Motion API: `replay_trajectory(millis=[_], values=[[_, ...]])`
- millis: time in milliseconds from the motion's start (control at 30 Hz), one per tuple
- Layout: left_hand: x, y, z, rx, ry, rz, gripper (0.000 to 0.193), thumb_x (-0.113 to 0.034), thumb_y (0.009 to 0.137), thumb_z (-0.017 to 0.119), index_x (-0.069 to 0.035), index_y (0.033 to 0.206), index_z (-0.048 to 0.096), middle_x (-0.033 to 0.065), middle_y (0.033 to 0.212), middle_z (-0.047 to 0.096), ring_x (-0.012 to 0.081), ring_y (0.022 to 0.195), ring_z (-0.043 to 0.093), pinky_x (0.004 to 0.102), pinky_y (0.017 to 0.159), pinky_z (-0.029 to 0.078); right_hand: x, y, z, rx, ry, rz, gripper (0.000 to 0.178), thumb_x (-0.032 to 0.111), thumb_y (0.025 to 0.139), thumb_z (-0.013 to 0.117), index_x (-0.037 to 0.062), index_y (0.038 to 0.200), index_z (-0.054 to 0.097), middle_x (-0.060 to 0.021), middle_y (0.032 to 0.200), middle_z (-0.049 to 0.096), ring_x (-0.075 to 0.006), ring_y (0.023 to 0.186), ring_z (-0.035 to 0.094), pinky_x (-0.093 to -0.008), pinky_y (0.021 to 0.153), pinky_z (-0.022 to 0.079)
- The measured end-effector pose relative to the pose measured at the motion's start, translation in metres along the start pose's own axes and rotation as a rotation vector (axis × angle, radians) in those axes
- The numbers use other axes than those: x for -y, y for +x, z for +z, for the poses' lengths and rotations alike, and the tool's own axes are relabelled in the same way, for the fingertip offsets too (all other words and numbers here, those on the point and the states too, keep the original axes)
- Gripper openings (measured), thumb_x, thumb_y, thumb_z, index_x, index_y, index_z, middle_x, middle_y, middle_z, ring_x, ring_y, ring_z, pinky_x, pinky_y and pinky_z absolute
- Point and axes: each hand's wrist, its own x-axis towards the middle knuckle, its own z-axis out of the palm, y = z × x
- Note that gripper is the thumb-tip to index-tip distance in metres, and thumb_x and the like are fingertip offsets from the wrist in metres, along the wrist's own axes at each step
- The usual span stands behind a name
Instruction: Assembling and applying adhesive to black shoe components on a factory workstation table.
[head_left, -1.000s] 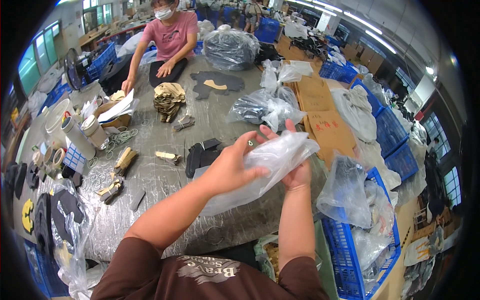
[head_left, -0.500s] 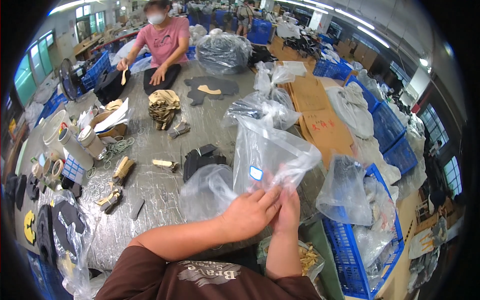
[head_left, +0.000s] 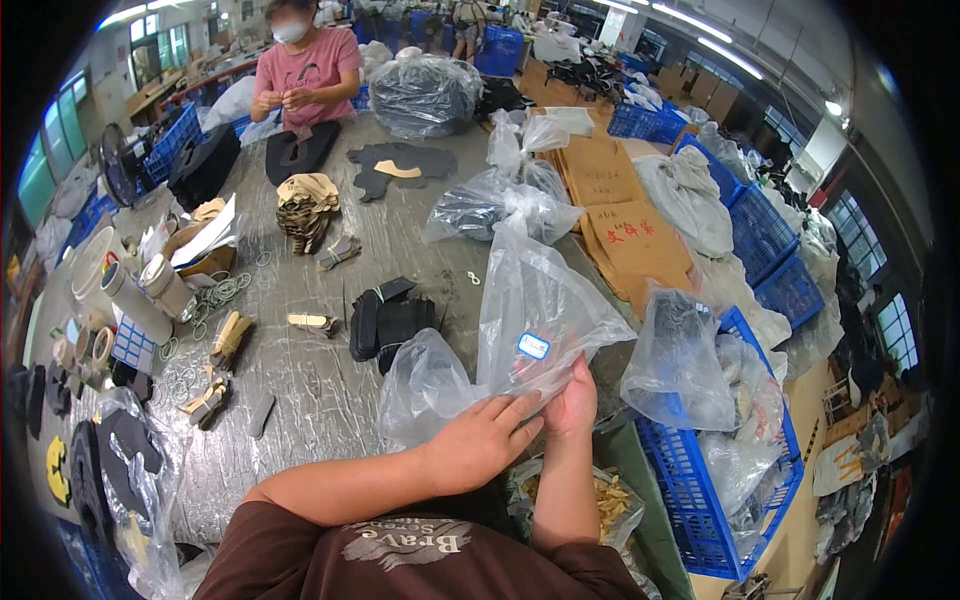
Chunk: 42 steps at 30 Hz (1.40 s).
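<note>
A large clear plastic bag (head_left: pixel 540 300) with a small blue label stands up from the table's near edge. My right hand (head_left: pixel 572 400) pinches its lower edge. My left hand (head_left: pixel 483 440) lies flat with spread fingers on the crumpled lower part of the plastic (head_left: pixel 425 385), close beside the right hand. Just behind the bag, a stack of black flat pieces (head_left: pixel 385 320) rests on the grey table (head_left: pixel 320 400).
A person in a pink shirt (head_left: pixel 300 70) works at the far end. Tan cut pieces (head_left: pixel 305 205), rubber bands (head_left: pixel 220 295), tape rolls (head_left: pixel 85 350), filled clear bags (head_left: pixel 490 200) and brown envelopes (head_left: pixel 625 240) lie around. Blue crates (head_left: pixel 700 480) stand at the right.
Both hands came down from a raised hold toward the table's near edge. The bag, first bunched between them, now stands opened out, and my left hand has flattened onto the plastic.
</note>
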Motion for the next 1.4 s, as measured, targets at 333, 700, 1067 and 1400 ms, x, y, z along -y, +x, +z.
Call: replay_trajectory(millis=[333, 700, 1067, 1400], values=[[0.028, -0.021, 0.012, -0.081, 0.355, -0.220, 0.080, -0.026, 0.064, 0.074, -0.017, 0.136, 0.041, 0.0166, 0.141, 0.033, 0.0360, 0.126, 0.035, 0.0610, 0.103, 0.020, 0.014, 0.001, -0.011, -0.030, 0.060, -0.044, 0.039, 0.028, 0.100, 0.029, 0.0065, 0.127, 0.048, -0.0174, 0.125, 0.054, -0.0378, 0.110, 0.054, -0.0584, 0.089, 0.045], [0.055, -0.008, 0.011, -0.165, 0.286, -0.389, 0.083, -0.024, 0.064, 0.074, -0.018, 0.138, 0.038, 0.0167, 0.144, 0.028, 0.0355, 0.129, 0.030, 0.0597, 0.103, 0.019, 0.011, 0.003, -0.017, -0.335, -0.296, -0.049, 0.035, 0.024, 0.096, 0.042, 0.0024, 0.122, 0.052, -0.0129, 0.122, 0.057, -0.0286, 0.110, 0.055, -0.0450, 0.095, 0.044], [0.082, 0.009, 0.033, -0.238, -0.070, -0.235, 0.029, -0.006, 0.064, 0.063, -0.005, 0.092, 0.056, 0.0157, 0.084, 0.061, 0.0345, 0.084, 0.060, 0.0451, 0.081, 0.046, -0.016, -0.026, -0.001, -0.069, -0.839, 0.067, 0.069, 0.005, 0.085, 0.062, 0.0116, 0.143, 0.025, -0.0108, 0.136, 0.038, -0.0194, 0.118, 0.043, -0.0334, 0.094, 0.043], [0.068, 0.001, 0.011, -0.286, -0.207, -0.110, 0.042, 0.000, 0.070, 0.068, -0.003, 0.110, 0.055, 0.0152, 0.116, 0.053, 0.0357, 0.103, 0.051, 0.0433, 0.087, 0.043, 0.154, 0.100, -0.045, -0.664, -2.365, -1.112, 0.056, 0.013, 0.081, 0.066, -0.0033, 0.129, 0.043, -0.0293, 0.123, 0.049, -0.0414, 0.119, 0.045, -0.0446, 0.102, 0.034]])
